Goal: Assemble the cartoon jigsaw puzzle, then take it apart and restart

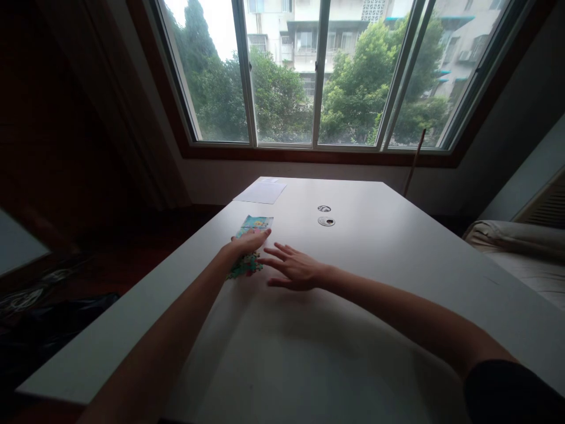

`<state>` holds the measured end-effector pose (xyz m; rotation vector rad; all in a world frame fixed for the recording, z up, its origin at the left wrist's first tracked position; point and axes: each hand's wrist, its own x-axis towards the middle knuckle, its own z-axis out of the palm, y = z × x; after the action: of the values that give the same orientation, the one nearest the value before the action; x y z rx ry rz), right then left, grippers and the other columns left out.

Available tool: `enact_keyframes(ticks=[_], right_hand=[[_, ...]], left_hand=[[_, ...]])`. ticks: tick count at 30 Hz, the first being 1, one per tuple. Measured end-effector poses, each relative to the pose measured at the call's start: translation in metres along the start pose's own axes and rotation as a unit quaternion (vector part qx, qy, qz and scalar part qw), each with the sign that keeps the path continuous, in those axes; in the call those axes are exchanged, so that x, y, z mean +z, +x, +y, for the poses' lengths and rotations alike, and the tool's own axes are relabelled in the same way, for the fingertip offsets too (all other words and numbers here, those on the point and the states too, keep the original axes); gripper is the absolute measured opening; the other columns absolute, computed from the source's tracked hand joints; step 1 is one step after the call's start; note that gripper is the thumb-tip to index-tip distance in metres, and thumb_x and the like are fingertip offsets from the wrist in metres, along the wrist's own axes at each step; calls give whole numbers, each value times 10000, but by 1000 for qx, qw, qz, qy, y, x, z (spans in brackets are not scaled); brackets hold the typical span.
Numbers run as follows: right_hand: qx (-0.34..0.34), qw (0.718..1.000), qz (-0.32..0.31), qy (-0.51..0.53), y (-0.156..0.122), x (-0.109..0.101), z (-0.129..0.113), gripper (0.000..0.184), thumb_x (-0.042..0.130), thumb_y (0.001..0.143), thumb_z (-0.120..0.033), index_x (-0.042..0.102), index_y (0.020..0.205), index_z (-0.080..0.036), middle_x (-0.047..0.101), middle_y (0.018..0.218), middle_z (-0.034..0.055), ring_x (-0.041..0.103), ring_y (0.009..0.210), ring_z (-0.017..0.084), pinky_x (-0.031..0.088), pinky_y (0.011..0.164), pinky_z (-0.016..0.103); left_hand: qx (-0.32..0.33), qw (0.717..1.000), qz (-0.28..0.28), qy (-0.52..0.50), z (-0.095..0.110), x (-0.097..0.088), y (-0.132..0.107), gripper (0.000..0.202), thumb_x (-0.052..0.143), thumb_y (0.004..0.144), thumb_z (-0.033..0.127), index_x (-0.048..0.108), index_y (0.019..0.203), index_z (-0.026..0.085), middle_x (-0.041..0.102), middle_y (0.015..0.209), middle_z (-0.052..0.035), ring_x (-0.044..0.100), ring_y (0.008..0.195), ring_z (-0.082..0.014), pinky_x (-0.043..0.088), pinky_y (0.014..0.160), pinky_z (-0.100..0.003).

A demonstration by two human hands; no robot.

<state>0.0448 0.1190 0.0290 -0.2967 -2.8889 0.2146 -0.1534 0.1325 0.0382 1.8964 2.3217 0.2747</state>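
Observation:
A small heap of jigsaw puzzle pieces (245, 266), mostly green and teal, lies on the white table (353, 341), left of centre. Just beyond it is a flat, colourful printed packet (258, 222) with a light blue top part. My left hand (251, 240) is closed on this packet, thumb stretched along its right side; the other fingers are mostly hidden. To the right of the pieces, my right hand (291, 268) is open, fingers spread and pointing left. Its fingertips are close to the heap, and I cannot tell whether they touch it. Nothing is in it.
A white sheet of paper (261, 192) lies at the table's far left corner. Two round cable-hole fittings (326, 221) sit in the tabletop. Windows (286, 88) are beyond the table, a padded seat (507, 247) is at right, and a black bag (66, 318) is on the left.

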Motion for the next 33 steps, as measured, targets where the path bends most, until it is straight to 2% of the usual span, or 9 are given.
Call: enact_keyframes(ticks=[5, 9, 11, 13, 15, 18, 21, 27, 33], right_hand=[[109, 993, -54, 0, -79, -33, 20, 575, 282, 862, -551, 262, 1364, -271, 228, 1444, 29, 155, 1327, 221, 179, 1071, 403], [200, 976, -84, -5, -125, -44, 37, 604, 208, 864, -574, 192, 1390, -278, 147, 1465, -3, 79, 1343, 212, 117, 1087, 401], [228, 969, -95, -12, -144, -43, 42, 630, 171, 859, -590, 139, 1401, -271, 108, 1470, 2, 49, 1345, 219, 95, 1085, 425], [251, 963, -96, -23, -160, -39, 43, 644, 151, 853, -603, 96, 1404, -273, 83, 1472, 10, 40, 1345, 227, 87, 1078, 448], [276, 956, -91, -36, -172, -32, 41, 666, 156, 842, -620, 85, 1405, -270, 87, 1470, 26, 44, 1343, 241, 91, 1070, 465], [332, 938, -80, -52, -182, -20, 33, 725, 166, 817, -653, 118, 1406, -233, 111, 1466, 65, 65, 1338, 271, 99, 1058, 488], [372, 923, -77, -50, -183, -13, 26, 751, 152, 805, -668, 133, 1406, -218, 101, 1466, 77, 79, 1336, 285, 98, 1048, 508], [393, 916, -67, -39, -180, -12, 22, 741, 133, 805, -663, 119, 1407, -231, 96, 1468, 72, 66, 1336, 289, 72, 1036, 529], [408, 910, -59, -38, -182, -12, 21, 746, 148, 799, -668, 116, 1407, -235, 83, 1470, 81, 55, 1337, 290, 60, 1030, 537]], left_hand=[[-7, 999, -14, 33, 16, -7, -9, 280, 496, 877, 290, 504, 1124, 159, 520, 1128, -84, 549, 942, -199, 472, 784, -393], [56, 997, -21, 43, 48, -6, -24, 332, 496, 873, 327, 485, 1156, 152, 492, 1180, -95, 513, 1022, -233, 425, 847, -451], [111, 992, -31, 42, 73, 4, -43, 384, 343, 912, 430, 471, 1193, 203, 460, 1256, -101, 406, 1165, -269, 288, 954, -524], [161, 985, -46, 40, 98, 21, -68, 482, 246, 904, 498, 379, 1286, 238, 350, 1371, -95, 280, 1265, -265, 190, 1014, -505], [191, 978, -71, 42, 119, 40, -91, 568, 231, 881, 538, 303, 1342, 214, 255, 1424, -98, 199, 1305, -266, 177, 1025, -492], [214, 972, -84, 47, 142, 62, -110, 652, 215, 854, 577, 240, 1375, 185, 177, 1447, -103, 124, 1324, -273, 163, 1025, -506], [210, 974, -70, 50, 153, 71, -108, 681, 170, 850, 586, 190, 1391, 174, 120, 1456, -111, 78, 1328, -288, 133, 1016, -540], [208, 976, -48, 53, 151, 76, -95, 709, 153, 827, 635, 174, 1395, 210, 108, 1460, -95, 68, 1330, -282, 113, 1016, -540], [209, 975, -53, 60, 146, 75, -90, 721, 144, 827, 648, 149, 1399, 209, 82, 1462, -98, 38, 1332, -283, 118, 1006, -543]])
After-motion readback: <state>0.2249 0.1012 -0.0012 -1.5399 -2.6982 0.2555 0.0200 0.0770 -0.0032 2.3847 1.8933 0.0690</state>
